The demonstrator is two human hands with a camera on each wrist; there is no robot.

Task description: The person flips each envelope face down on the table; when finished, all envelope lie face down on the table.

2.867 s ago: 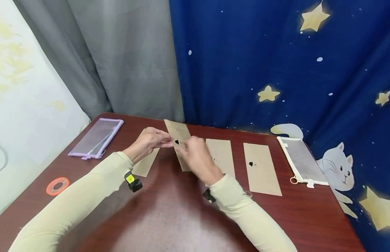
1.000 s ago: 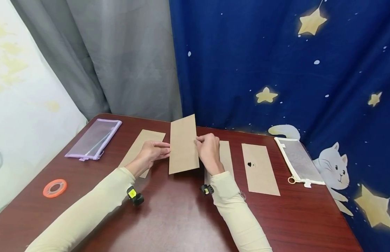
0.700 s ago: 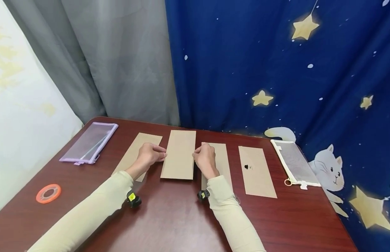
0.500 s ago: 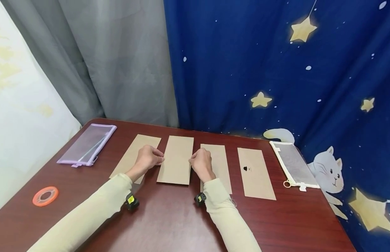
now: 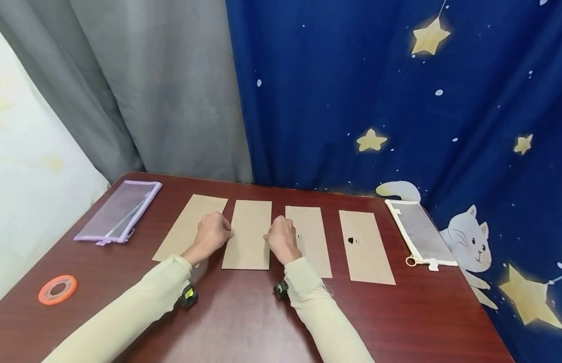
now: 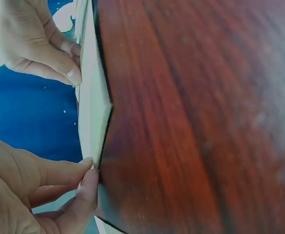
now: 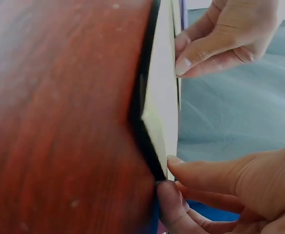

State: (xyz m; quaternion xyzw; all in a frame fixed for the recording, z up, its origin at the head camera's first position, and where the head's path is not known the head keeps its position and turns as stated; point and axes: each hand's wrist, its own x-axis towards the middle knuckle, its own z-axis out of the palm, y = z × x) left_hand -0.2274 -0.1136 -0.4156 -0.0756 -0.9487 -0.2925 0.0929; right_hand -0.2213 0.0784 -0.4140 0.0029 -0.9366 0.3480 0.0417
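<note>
A tan kraft-paper card (image 5: 248, 234), plain side up, lies nearly flat at the table's middle. Pinching its left edge between thumb and finger is my left hand (image 5: 209, 234). My right hand (image 5: 282, 236) pinches its right edge. In the left wrist view the left fingertips (image 6: 86, 168) grip the card's rim, and the right wrist view has the right thumb (image 7: 196, 173) on the opposite rim, with a dark gap beneath. Other tan cards lie alongside: one at left (image 5: 183, 227), partly behind my left hand, and two at right (image 5: 313, 242) (image 5: 367, 247), printed with small dark marks.
At the far left lies a lilac mesh zip pouch (image 5: 122, 209), with an orange tape roll (image 5: 47, 296) nearer. A white mesh zip pouch (image 5: 421, 229) with a ring pull lies at the right edge. Curtains (image 5: 308, 101) hang behind the dark red table (image 5: 244, 322).
The middle card, held up with its printed face showing, has been turned plain side up and lowered to the table. Both hands moved down with it. The head view has shifted slightly.
</note>
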